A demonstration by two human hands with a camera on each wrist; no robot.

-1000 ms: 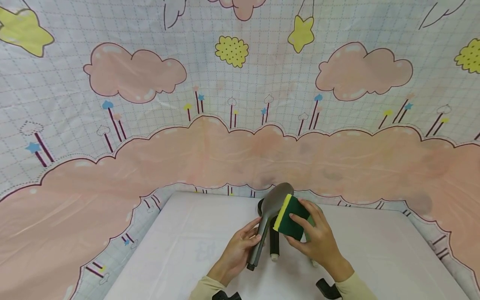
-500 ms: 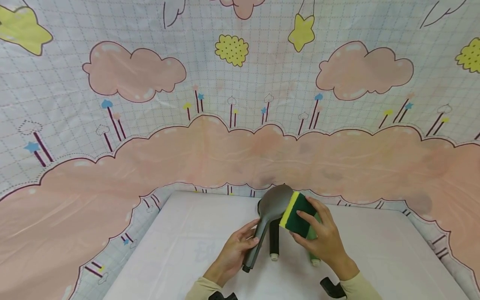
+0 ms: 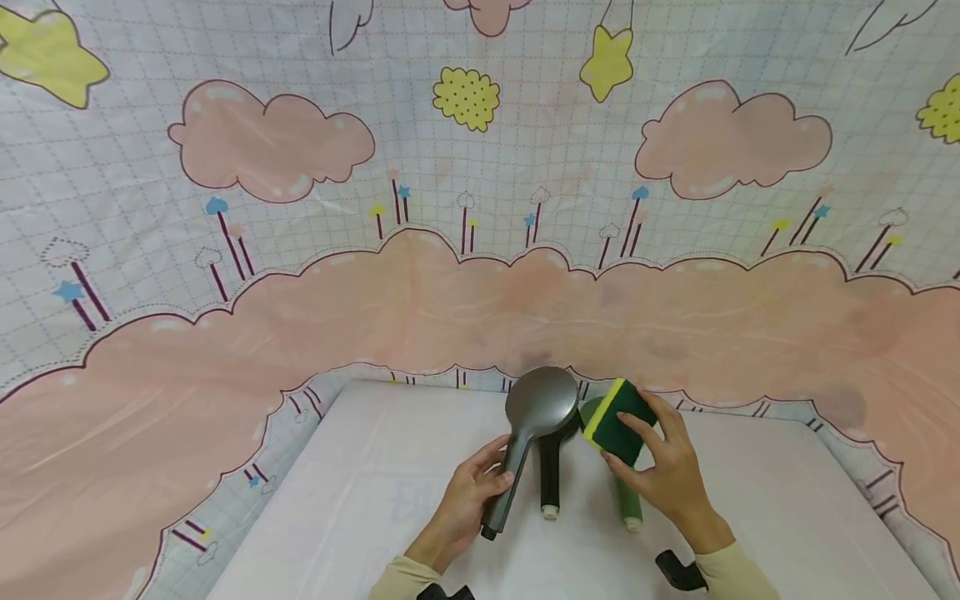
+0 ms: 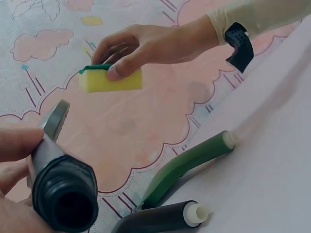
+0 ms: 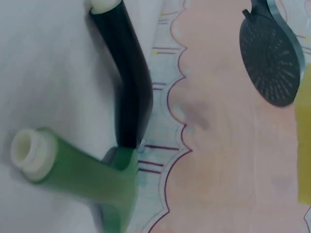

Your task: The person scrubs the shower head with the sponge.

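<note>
My left hand [image 3: 461,508] grips the handle of a grey shower head [image 3: 542,404], raised over the table with its smooth back toward the head camera. Its dark spray face, dotted with nozzles, shows in the right wrist view, and the hollow threaded end of its handle [image 4: 70,194] in the left wrist view. To the right, my right hand [image 3: 678,475] pinches a yellow sponge [image 3: 617,435] with a green scouring side between thumb and fingers. A gap separates the sponge from the grey shower head in the head view.
A black shower head [image 3: 550,479] and a green one [image 3: 628,500] lie on the white table [image 3: 360,492] behind the hands, handles toward me. Their heads are partly hidden. A cloud-patterned cloth [image 3: 480,317] hangs behind the table. Black devices [image 3: 678,571] sit on both wrists.
The sponge has moved right, away from the grey shower head. The grey shower head has turned so its round back faces the head camera more fully. More of the green shower head shows.
</note>
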